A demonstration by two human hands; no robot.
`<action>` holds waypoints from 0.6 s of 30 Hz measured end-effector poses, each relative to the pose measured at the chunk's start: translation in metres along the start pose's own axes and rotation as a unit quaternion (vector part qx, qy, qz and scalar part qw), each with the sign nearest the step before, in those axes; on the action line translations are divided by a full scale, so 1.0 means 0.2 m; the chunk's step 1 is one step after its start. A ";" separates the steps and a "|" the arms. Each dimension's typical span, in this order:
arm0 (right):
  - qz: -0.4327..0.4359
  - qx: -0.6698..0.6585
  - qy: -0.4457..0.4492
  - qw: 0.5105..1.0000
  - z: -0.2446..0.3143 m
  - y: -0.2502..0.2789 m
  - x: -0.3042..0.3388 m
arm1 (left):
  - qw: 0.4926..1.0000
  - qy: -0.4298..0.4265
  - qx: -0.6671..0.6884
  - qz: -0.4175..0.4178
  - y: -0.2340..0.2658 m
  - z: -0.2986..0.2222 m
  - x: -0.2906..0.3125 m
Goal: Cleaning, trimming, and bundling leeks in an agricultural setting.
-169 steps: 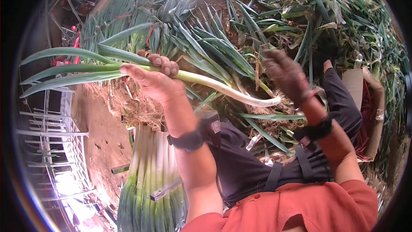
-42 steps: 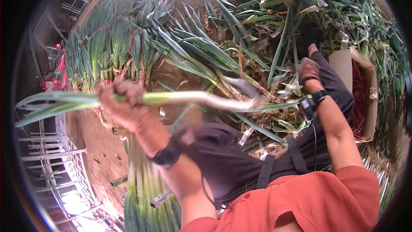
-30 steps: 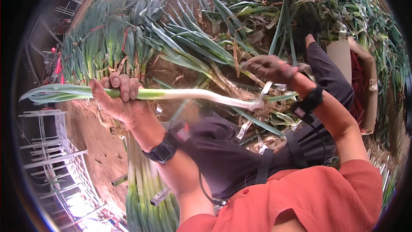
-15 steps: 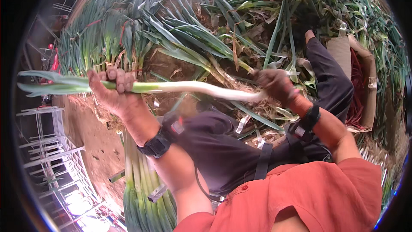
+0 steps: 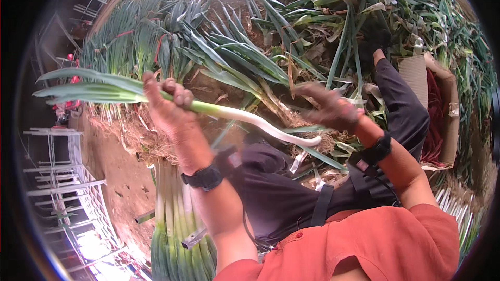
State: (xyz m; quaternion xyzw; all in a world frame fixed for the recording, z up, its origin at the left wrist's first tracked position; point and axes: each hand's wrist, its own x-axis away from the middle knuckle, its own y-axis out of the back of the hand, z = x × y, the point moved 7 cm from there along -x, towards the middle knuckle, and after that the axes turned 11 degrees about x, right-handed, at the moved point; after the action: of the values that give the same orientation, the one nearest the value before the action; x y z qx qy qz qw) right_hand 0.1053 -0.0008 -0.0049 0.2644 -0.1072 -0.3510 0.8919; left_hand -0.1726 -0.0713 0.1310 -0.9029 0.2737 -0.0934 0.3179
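Observation:
My left hand [image 5: 174,106] is closed around a long green onion [image 5: 245,116], gripping it where the green turns to white. Its split leaves reach out to the left, and the white stalk curves down to the right above my legs. My right hand [image 5: 330,108] is just above the root end, apart from the stalk, its fingers stretched out and somewhat blurred. Below and beyond the root end lie several unpeeled green onions [image 5: 271,99] with dirty roots and dry outer leaves.
Bundled green onions [image 5: 122,54] stand at the far left. Another bundle [image 5: 174,213] lies beside my left forearm. Leaf scraps [image 5: 312,10] are heaped at the far right. A cardboard box [image 5: 414,79] holds red strands [image 5: 433,125]. Metal racks [image 5: 57,177] line the left edge.
My right hand has let go of the root end and opened above it. My left hand has moved a little right and down, and the onion now tilts with its root end lower.

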 end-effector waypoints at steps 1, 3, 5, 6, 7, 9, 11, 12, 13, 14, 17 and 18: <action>0.042 -0.055 0.010 0.998 0.18 -0.07 -0.01 | 1.000 0.017 0.006 0.006 -0.03 0.06 0.01; 0.104 -0.036 -0.012 0.994 0.36 -0.11 -0.03 | 0.994 0.082 -0.029 0.067 -0.15 0.22 0.10; -0.052 -0.040 -0.008 0.998 0.24 -0.14 -0.07 | 0.972 0.111 -0.091 0.185 -0.27 0.43 0.23; -0.032 -0.075 -0.060 0.995 0.33 -0.06 -0.08 | 0.946 0.051 -0.172 0.269 -0.26 0.42 0.27; 0.049 -0.188 -0.127 0.973 0.26 -0.14 -0.09 | 0.904 -0.020 -0.239 0.354 -0.26 0.40 0.29; -0.004 -0.248 -0.145 0.958 0.26 -0.09 -0.08 | 0.873 -0.010 -0.262 0.412 -0.28 0.46 0.20; -0.085 -0.357 -0.144 0.919 0.21 0.11 0.03 | 0.923 0.200 -0.150 0.292 -0.28 0.59 0.17; -0.140 -0.353 -0.167 0.910 0.19 0.28 0.17 | 0.917 0.236 -0.178 0.268 -0.30 0.65 0.18; -0.189 -0.352 -0.184 0.898 0.15 0.43 0.32 | 0.910 0.263 -0.213 0.241 -0.30 0.71 0.20; -0.249 -0.405 -0.172 0.863 0.08 0.55 0.48 | 0.894 0.290 -0.203 0.273 -0.32 0.79 0.24; -0.382 -0.540 -0.053 0.748 -0.09 0.87 1.02 | 0.848 0.341 -0.223 0.340 -0.35 0.97 0.27; -0.393 -0.576 0.000 0.717 -0.16 0.96 1.24 | 0.835 0.342 -0.245 0.356 -0.38 0.98 0.35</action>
State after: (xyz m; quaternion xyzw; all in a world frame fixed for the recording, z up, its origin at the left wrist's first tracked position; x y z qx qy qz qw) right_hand 0.4071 -0.0389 0.0750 -0.2821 0.2289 -0.6637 0.6538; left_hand -0.0145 0.0422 0.0264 -0.7022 0.6813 -0.2063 -0.0164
